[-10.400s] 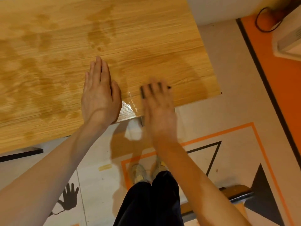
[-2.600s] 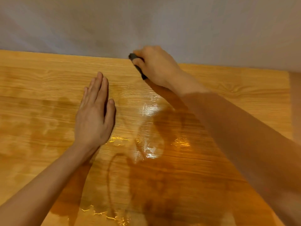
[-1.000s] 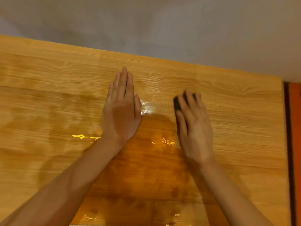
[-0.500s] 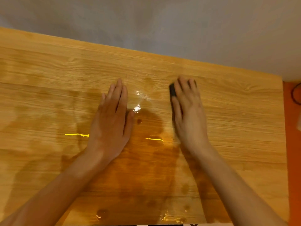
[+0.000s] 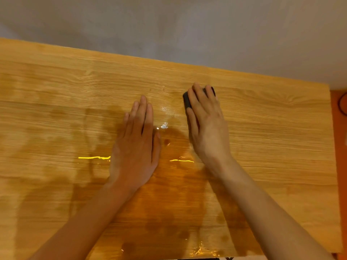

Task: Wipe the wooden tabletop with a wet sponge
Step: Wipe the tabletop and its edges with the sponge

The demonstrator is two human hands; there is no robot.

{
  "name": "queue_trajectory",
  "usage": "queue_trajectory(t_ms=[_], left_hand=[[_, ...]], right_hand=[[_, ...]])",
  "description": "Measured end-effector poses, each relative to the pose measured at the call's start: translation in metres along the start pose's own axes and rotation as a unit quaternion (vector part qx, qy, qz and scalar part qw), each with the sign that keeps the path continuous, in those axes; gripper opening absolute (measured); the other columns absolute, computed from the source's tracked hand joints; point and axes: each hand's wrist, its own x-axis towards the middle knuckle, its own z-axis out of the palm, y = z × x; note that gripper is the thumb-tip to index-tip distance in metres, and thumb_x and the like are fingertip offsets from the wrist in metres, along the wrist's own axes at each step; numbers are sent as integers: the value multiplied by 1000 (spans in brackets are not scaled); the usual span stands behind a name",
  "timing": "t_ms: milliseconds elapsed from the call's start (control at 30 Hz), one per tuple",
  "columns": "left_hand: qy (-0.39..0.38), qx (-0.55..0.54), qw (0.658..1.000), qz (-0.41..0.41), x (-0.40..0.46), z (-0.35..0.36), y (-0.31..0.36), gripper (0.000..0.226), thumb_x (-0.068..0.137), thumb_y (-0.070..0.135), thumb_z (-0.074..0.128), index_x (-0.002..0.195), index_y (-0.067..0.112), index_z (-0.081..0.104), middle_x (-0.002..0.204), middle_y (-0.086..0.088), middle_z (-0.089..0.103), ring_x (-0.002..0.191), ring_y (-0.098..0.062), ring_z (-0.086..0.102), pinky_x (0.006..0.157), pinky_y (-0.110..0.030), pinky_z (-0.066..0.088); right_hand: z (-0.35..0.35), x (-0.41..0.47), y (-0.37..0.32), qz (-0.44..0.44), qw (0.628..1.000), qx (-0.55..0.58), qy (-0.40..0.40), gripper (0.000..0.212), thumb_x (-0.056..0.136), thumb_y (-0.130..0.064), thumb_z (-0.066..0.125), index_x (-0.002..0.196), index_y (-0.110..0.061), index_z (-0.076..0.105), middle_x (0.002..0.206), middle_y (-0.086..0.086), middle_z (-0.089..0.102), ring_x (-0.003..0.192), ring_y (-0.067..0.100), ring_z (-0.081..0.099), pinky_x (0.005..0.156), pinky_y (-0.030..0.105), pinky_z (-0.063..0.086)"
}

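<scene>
Right hand [image 5: 206,128] flat, pressing dark sponge [image 5: 186,100]; left hand [image 5: 136,145] open, empty. Tabletop [image 5: 281,137] centre-left wet; right side looks dry, probably unwiped.

**Where things lie on the table**

My left hand [image 5: 136,145] lies flat on the tabletop [image 5: 272,139], mid-table. My right hand [image 5: 206,126] lies just beside it, rightward, atop the sponge [image 5: 186,100]. The wall [image 5: 169,25] stands behind the far edge.
</scene>
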Motion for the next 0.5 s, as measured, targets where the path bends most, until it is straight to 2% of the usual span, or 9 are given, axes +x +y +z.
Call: queue_trajectory(t_ms=[67, 133, 333, 400, 500], left_hand=[[8, -9, 1000, -2, 0, 1, 0, 62, 106, 30, 24, 158, -2, 16, 168, -17, 10, 156, -27, 7, 127, -33, -4], [11, -14, 1000, -2, 1, 1, 1, 62, 106, 30, 24, 158, -2, 16, 168, -17, 9, 156, -27, 5, 127, -33, -3], [23, -18, 1000, -9, 0, 2, 0, 61, 106, 29, 25, 159, 0, 14, 169, -14, 9, 157, -24, 5, 128, -35, 1], [23, -19, 1000, -9, -1, 3, 1, 61, 106, 30, 24, 159, 0, 15, 169, -14, 9, 157, -23, 5, 128, -36, 3], [18, -21, 1000, -7, -2, 5, 2, 62, 106, 32, 21, 159, 0, 15, 169, -14, 9, 157, -24, 5, 128, -37, 4]], right_hand=[[2, -33, -4, -14, 1000, -3, -14, 43, 103, -23, 36, 146, -15, 37, 156, 2, 28, 149, 22, 12, 123, 38, 11], [2, -25, -4, -19, 1000, -9, -20, 42, 103, -23, 37, 144, -15, 40, 155, 4, 31, 148, 24, 16, 123, 38, 12], [7, 91, -14, 45, 999, -15, 13, 43, 105, -26, 28, 147, -17, 33, 158, 2, 24, 149, 21, 10, 123, 33, 4], [12, 72, -15, 40, 999, -8, 25, 43, 105, -26, 29, 148, -16, 33, 158, 2, 24, 149, 22, 9, 123, 35, 6], [13, -6, -18, 21, 999, -6, 25, 43, 104, -24, 36, 146, -13, 37, 157, 4, 28, 149, 24, 12, 123, 40, 12]])
